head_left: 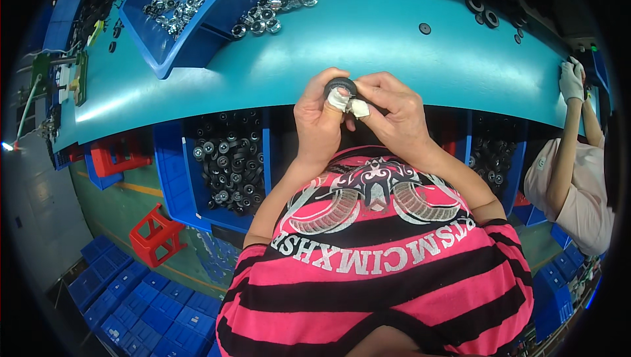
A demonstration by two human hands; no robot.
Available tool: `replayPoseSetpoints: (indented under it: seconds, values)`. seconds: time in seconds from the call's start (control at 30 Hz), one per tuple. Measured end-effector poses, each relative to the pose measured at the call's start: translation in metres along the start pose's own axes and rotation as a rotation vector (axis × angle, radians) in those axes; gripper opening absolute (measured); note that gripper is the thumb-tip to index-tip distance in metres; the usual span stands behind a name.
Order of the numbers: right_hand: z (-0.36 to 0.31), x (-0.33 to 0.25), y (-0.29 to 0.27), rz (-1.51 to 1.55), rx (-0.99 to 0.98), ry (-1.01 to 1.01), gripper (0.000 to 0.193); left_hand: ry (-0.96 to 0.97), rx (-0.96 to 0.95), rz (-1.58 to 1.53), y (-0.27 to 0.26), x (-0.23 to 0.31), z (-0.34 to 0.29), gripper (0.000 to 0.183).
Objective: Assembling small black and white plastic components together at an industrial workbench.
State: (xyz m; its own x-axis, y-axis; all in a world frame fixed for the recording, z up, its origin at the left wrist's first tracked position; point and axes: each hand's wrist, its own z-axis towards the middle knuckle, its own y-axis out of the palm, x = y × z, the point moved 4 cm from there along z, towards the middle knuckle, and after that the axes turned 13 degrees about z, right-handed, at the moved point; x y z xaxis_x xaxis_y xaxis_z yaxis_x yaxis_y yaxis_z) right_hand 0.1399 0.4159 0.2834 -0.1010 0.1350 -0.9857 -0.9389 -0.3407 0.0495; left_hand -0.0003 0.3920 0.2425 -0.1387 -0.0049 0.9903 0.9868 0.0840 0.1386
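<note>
Between both hands, just over the near edge of the turquoise table (368,48), is a small black toy tyre (340,84). My left hand (318,117) is closed around its left side, with white tape wrapped on the thumb. My right hand (394,109) pinches the tyre's right side, and its thumb also carries white tape. Whether a wheel hub sits inside the tyre is hidden by the taped thumbs. Shiny clear-silver hubs (265,14) lie loose on the table at upper left, beside a tilted blue bin (205,40) filled with more of them.
One black tyre (424,28) lies alone on the table; several more tyres (490,18) are heaped at far right. Below the table edge, blue bins hold finished-looking wheels (230,166). A red stool (158,235) stands at left. A co-worker's gloved hand (572,81) is at the right.
</note>
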Motion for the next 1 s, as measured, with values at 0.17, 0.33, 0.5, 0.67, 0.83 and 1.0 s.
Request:
replayPoseSetpoints:
  seconds: [0.17,0.33,0.5,0.67,0.83,1.0]
  values:
    - [0.005,0.015,-0.008,0.307,0.032,0.188,0.026,-0.038,-0.110,-0.084,0.005,-0.004,0.006,0.035]
    - [0.010,0.012,-0.008,0.495,0.030,0.280,0.026,-0.030,-0.116,-0.037,0.006,0.006,0.007,0.038]
    - [0.006,0.014,-0.005,0.285,0.045,0.101,0.028,-0.026,-0.027,-0.002,0.003,0.011,0.005,0.033]
    - [0.002,0.018,0.001,0.097,0.101,-0.033,0.027,-0.012,0.054,0.023,-0.002,0.008,0.002,0.028]
    - [0.004,0.012,0.006,0.013,0.103,0.034,0.026,-0.029,0.048,0.021,-0.006,0.006,0.004,0.027]
    - [0.012,0.021,0.000,0.312,0.092,0.258,0.027,-0.094,-0.096,-0.051,-0.008,0.014,0.014,0.026]
